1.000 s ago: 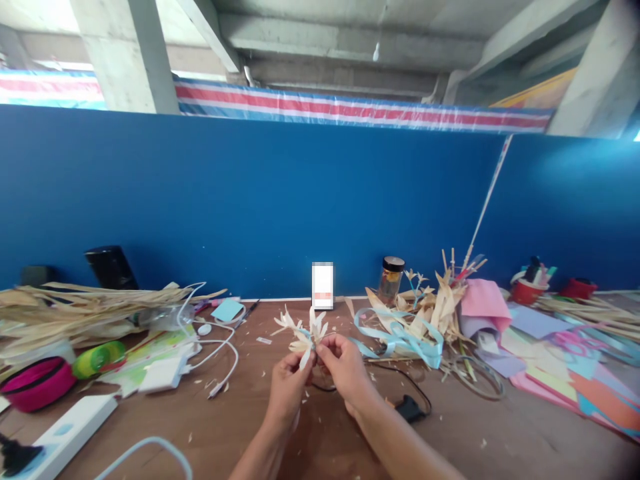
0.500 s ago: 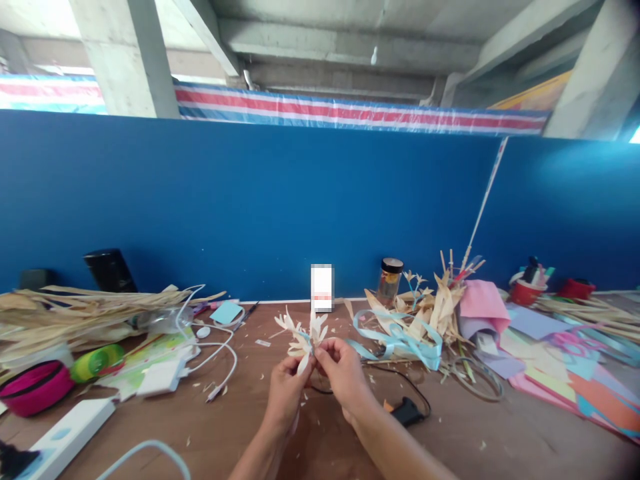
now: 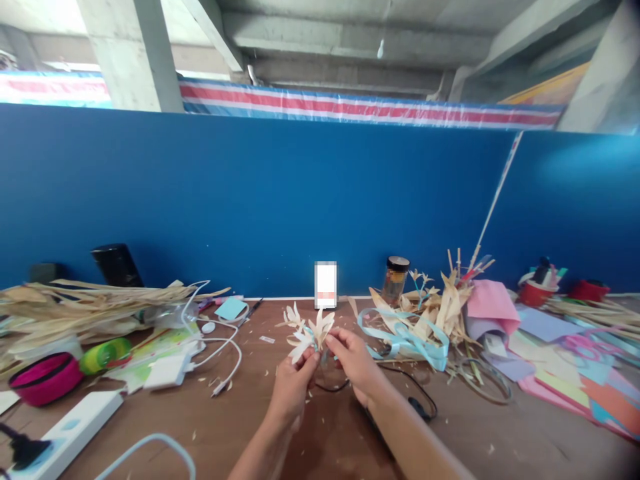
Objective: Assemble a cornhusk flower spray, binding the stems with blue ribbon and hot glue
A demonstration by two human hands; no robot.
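A handmade flower spray [image 3: 323, 325] with pale, husk-like petals and a bit of light blue at its centre stands upright over the brown table. My left hand [image 3: 291, 385] pinches it from below, thumb against fingers. At its right side, my right hand [image 3: 354, 355] has thumb and fingertips closed against a pale petal. Under my right forearm lies a dark tool [image 3: 419, 408] with a black cord, mostly hidden.
Light blue ribbon [image 3: 435, 350] and dried husks [image 3: 453, 310] lie right, near a lidded jar [image 3: 397, 283]. Coloured paper [image 3: 613, 390] covers the far right. A phone-like screen [image 3: 326, 283] stands ahead. White cables, a power strip [image 3: 83, 430] and a pink case [image 3: 46, 380] are left.
The flower spray has turned, so its petals spread differently. My right hand has shifted from the base up to a petal. The forearm now covers more of the dark tool.
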